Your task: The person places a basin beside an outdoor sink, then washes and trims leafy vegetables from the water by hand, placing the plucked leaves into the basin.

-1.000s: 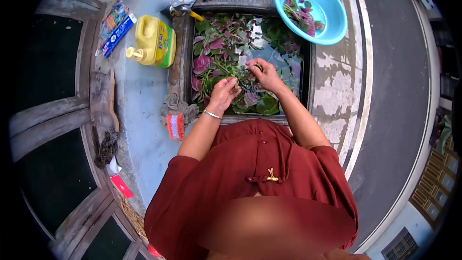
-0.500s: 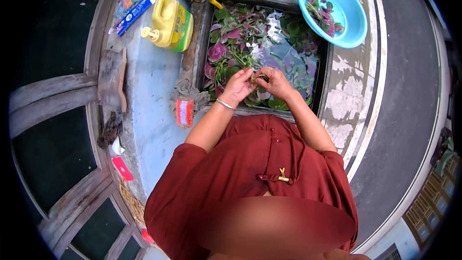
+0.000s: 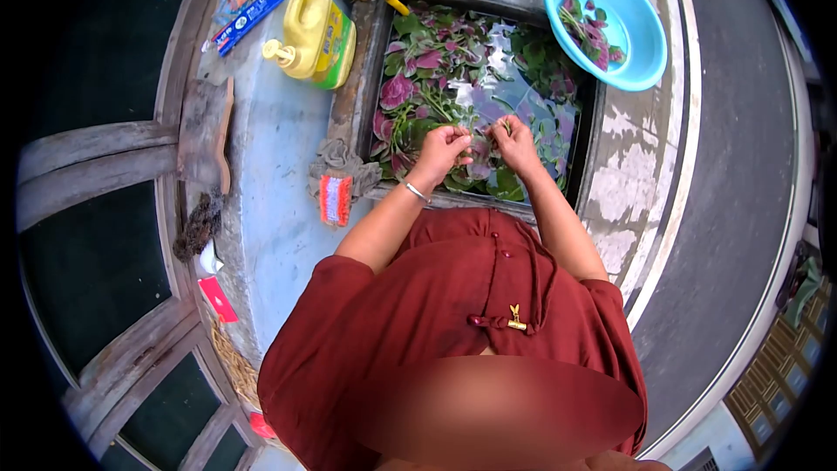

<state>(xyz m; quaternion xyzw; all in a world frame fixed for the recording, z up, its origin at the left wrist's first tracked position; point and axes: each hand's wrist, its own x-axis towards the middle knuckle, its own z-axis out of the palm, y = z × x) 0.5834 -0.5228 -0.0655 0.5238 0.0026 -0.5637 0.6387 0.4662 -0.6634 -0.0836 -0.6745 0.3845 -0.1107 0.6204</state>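
Note:
Green and purple leafy stems [image 3: 427, 61] float in a dark-rimmed basin of water [image 3: 586, 135]. Over the basin's near part, my left hand [image 3: 445, 153] is pinched, with a bit of green stem at its fingertips. Just to the right, my right hand [image 3: 514, 144] is also pinched on a small piece of green stem. The two hands are a little apart. A light blue tub [image 3: 641, 35] at the upper right holds a few purple-green leaves [image 3: 591, 33].
A yellow jug with a pump [image 3: 314, 39] stands left of the basin. Below it are a grey rag [image 3: 338, 161] and an orange-edged brush [image 3: 335, 201]. A blue box [image 3: 253, 19] lies at the upper left. A yellow handle [image 3: 397, 5] juts over the basin's corner.
The camera view has shifted. My hands came together over the basin, then moved apart again, the right one going slightly up and right.

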